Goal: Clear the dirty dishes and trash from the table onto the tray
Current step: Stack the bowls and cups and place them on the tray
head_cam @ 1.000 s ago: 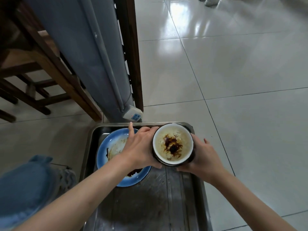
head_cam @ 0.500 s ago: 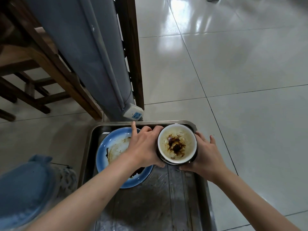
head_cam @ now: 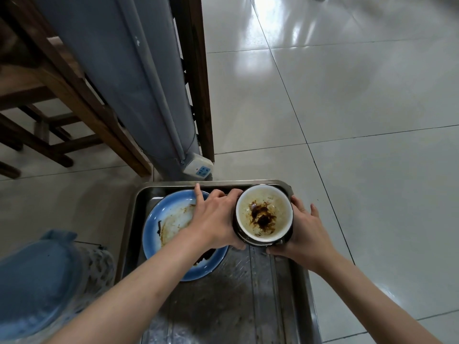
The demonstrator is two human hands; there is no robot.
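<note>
Both forearms reach in from the bottom of the frame toward the lower centre, where the left hand [head_cam: 213, 219] and the right hand [head_cam: 301, 232] cup a round bowl with a white inside and dark outer wall [head_cam: 263, 216] from either side. The left fingers curl round the bowl's left wall, the index finger sticking out straight; the right thumb and palm wrap its right wall, though the fingertips spread loosely behind. The bowl is over the far right corner of a scratched rectangular steel tray [head_cam: 248, 306]; whether it touches the tray cannot be told. Dark brown residue clings to its creamy, greasy bottom. To its left, a glossy blue-rimmed round plate [head_cam: 169, 219] smeared with brown sauce lies on the tray, partly hidden by the left wrist. The tray's near end is cut off by the frame's lower edge.
</note>
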